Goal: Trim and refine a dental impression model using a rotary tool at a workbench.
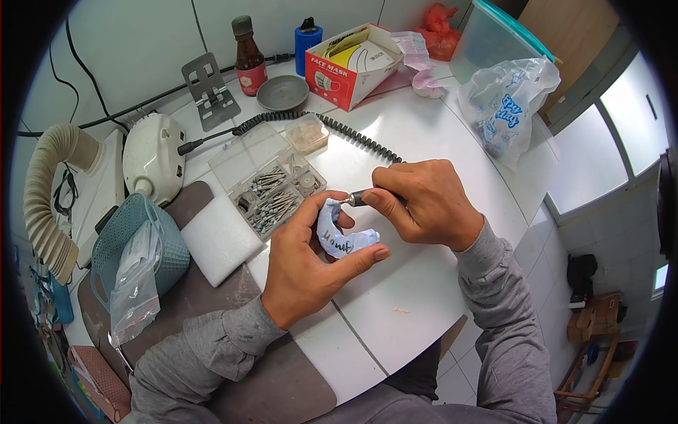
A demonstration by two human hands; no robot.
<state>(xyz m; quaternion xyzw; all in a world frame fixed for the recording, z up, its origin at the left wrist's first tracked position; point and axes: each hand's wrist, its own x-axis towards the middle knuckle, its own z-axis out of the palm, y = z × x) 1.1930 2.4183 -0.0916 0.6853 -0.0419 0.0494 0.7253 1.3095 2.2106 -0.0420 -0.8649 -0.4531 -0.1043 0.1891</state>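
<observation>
My left hand (299, 265) is closed round a pale blue, horseshoe-shaped dental cast (329, 230) with dark handwriting on its face. Thumb and fingers grip it from opposite sides. In my right hand (432, 203) is a dark rotary handpiece (357, 198), its metal tip at the cast's upper end; whether the two touch, I cannot tell. A black coiled cord (351, 131) runs from the white control unit (152, 152) toward my right hand. Just beyond my left hand lies an open clear case (256, 157) with many small burs and discs in its compartments.
At left stand a ribbed suction hose (44, 185) and a teal basket (106, 244) with a plastic bag. A white foam block (220, 244) lies near the bur case. Along the back are a brown bottle (247, 53), grey dish (282, 93), mask box (353, 63) and clear bin (494, 42).
</observation>
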